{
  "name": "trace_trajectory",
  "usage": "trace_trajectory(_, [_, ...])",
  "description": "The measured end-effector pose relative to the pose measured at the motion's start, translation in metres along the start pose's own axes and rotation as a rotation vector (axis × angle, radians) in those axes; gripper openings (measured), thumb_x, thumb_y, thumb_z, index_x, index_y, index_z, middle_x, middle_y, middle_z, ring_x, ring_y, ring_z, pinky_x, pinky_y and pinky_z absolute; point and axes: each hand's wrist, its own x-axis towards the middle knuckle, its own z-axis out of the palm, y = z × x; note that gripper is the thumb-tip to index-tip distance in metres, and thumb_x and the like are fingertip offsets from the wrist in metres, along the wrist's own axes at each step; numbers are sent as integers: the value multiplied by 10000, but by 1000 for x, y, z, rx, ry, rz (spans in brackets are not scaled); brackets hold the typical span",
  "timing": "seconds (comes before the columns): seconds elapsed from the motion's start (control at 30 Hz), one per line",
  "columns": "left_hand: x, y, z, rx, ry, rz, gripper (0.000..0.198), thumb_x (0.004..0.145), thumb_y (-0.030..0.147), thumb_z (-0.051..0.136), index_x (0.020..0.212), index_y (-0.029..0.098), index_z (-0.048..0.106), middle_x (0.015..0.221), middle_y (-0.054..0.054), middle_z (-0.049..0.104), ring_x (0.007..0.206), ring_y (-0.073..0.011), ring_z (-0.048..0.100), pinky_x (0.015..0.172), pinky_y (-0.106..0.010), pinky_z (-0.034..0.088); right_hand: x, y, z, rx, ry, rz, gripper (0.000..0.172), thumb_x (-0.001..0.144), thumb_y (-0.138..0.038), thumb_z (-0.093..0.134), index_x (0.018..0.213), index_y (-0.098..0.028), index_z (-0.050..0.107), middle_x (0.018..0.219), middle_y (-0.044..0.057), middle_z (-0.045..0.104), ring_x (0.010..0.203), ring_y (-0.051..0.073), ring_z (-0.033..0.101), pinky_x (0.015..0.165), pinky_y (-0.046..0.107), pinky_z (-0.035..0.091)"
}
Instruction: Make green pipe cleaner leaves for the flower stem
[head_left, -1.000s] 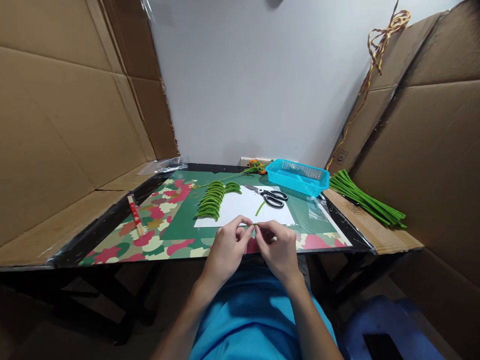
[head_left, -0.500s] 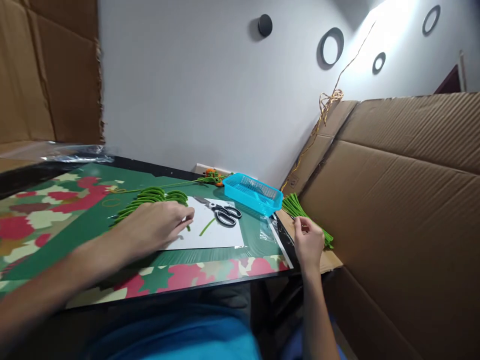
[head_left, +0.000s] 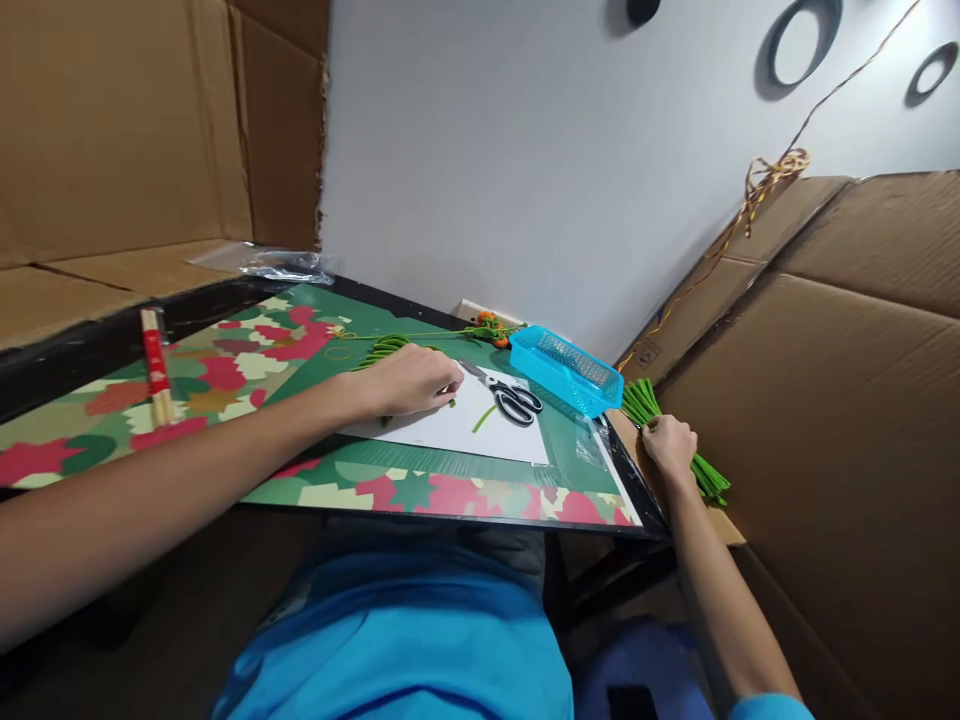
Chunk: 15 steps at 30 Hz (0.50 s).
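My left hand (head_left: 421, 380) is closed above the white sheet, fingers curled down. A short green pipe cleaner end (head_left: 452, 403) pokes out beneath its fingertips; the rest is hidden. Behind that hand lies a row of bent green pipe cleaners (head_left: 384, 347), partly covered. At the right, my right hand (head_left: 670, 446) closes over a bundle of straight green pipe cleaners (head_left: 711, 478); how many its fingers grip cannot be seen. Between the hands, black-handled scissors (head_left: 514, 398) and a cut green piece (head_left: 484, 418) rest on the white sheet (head_left: 480, 445).
A blue plastic basket (head_left: 566, 372) stands at the back right, beside orange flowers with green stems (head_left: 489, 328). Wrapped chopsticks (head_left: 156, 368) lie at the left. Cardboard walls (head_left: 832, 400) flank the table, and clear plastic (head_left: 289, 266) lies at the back left.
My view has swung left and down. My right hand has gone from a pinch just beside the bundle to closing over it. My left hand stays over the sheet.
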Motion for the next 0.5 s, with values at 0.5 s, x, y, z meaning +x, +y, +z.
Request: trace_trajectory(0.5, [-13,3,-2,11,188,-73,280,976,200,524,1160,220,734,1028,-78,719,745,-193,631,601,-306,348,-17,5,2,12,127,22,355,1008,-183,443,1168,-9,708,1199,321,691,1165,412,643,881,452,460])
